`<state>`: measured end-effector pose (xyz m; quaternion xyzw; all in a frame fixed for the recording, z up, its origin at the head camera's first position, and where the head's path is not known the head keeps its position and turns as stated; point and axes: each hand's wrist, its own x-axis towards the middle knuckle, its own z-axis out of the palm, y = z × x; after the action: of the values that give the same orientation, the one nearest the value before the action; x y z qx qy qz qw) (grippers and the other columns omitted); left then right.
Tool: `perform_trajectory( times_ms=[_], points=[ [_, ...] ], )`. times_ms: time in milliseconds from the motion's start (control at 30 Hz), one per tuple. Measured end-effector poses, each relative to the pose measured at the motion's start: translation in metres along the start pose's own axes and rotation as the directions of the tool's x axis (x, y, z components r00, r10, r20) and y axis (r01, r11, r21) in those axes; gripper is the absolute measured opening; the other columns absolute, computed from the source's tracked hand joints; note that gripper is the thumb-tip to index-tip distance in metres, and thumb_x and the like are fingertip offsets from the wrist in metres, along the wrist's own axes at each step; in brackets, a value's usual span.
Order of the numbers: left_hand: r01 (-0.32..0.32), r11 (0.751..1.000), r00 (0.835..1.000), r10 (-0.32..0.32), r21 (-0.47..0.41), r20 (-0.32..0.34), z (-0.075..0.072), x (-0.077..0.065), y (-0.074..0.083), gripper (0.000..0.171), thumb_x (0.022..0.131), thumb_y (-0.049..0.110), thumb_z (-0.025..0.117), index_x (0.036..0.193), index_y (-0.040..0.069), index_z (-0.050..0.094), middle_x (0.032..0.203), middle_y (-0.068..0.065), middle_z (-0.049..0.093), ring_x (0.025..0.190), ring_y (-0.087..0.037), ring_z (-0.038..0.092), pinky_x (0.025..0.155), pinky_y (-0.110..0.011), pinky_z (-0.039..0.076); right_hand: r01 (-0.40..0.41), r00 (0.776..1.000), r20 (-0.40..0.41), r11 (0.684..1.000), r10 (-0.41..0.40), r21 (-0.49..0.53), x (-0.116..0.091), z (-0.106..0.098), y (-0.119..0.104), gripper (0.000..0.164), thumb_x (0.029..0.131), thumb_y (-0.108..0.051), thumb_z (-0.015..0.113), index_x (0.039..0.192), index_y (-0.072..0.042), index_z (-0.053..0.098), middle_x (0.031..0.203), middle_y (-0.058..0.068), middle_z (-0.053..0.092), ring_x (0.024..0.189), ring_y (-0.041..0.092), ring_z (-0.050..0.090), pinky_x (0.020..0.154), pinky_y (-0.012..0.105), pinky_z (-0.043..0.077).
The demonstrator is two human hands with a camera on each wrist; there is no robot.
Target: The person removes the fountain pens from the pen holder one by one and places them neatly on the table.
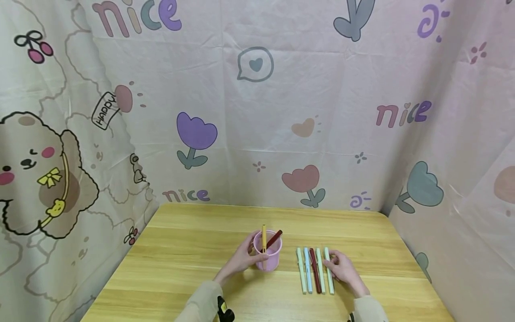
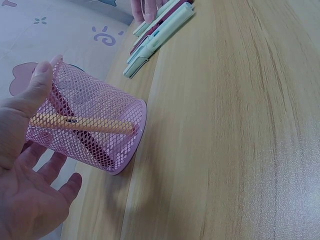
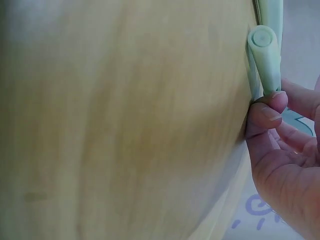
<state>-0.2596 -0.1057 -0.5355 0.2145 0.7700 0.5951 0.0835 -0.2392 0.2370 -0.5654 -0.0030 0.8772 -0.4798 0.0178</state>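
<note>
Beige sleeves (image 1: 203,300) | left hand (image 1: 243,256) half-curled, gripping pink wire-mesh pen cup (image 1: 272,261), yellow pen (image 1: 263,236) and dark-red pen (image 1: 275,239) inside | right hand (image 1: 344,268) pinching round-ended mint-green pen (image 3: 265,57) | wood-grain tabletop (image 1: 193,237)

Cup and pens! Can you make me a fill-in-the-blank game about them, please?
The left hand holds a mesh cup, and the pens in it number ____.
The right hand pinches a pen coloured light ____.
Counting the pinched pen, the row on the table has ____ pens.

Missing words: two; green; five.
</note>
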Motion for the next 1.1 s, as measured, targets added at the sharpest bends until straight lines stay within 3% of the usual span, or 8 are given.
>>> perform_trajectory(
  times_ms=[267,533,1100],
  points=[
    [-0.007,1.0,1.0,0.007,0.004,-0.002,0.0,0.0,0.0,0.082,0.075,0.03,0.07,0.14,0.014,0.022,0.142,-0.011,0.034,0.129,-0.035,0.034,0.105,-0.057,0.026,-0.017,0.999,-0.028,0.999,0.016,-0.046,-0.001,0.002,-0.005,0.041,0.082,-0.01,0.061,0.118,0.005,0.048,0.066,0.006,0.052,0.044,0.009,0.044,0.037,0.021,0.04],
    [0.006,1.0,1.0,-0.005,-0.013,0.025,-0.002,-0.009,0.029,0.081,0.077,0.021,0.069,0.14,0.008,0.021,0.142,-0.017,0.031,0.129,-0.04,0.031,0.105,-0.06,0.022,-0.034,0.999,-0.041,0.998,0.032,-0.06,-0.002,0.003,-0.006,0.041,0.082,-0.011,0.062,0.117,0.005,0.048,0.068,0.006,0.051,0.046,0.01,0.045,0.039,0.022,0.041],
    [0.002,1.0,1.0,-0.002,-0.022,0.027,-0.002,-0.01,0.029,0.08,0.077,0.019,0.069,0.14,0.007,0.021,0.142,-0.019,0.031,0.129,-0.041,0.031,0.105,-0.061,0.021,-0.065,0.996,-0.057,0.997,0.063,-0.041,-0.001,0.004,-0.006,0.038,0.083,-0.012,0.059,0.117,0.004,0.049,0.065,0.003,0.047,0.045,0.011,0.045,0.038,0.021,0.04]
  ],
)
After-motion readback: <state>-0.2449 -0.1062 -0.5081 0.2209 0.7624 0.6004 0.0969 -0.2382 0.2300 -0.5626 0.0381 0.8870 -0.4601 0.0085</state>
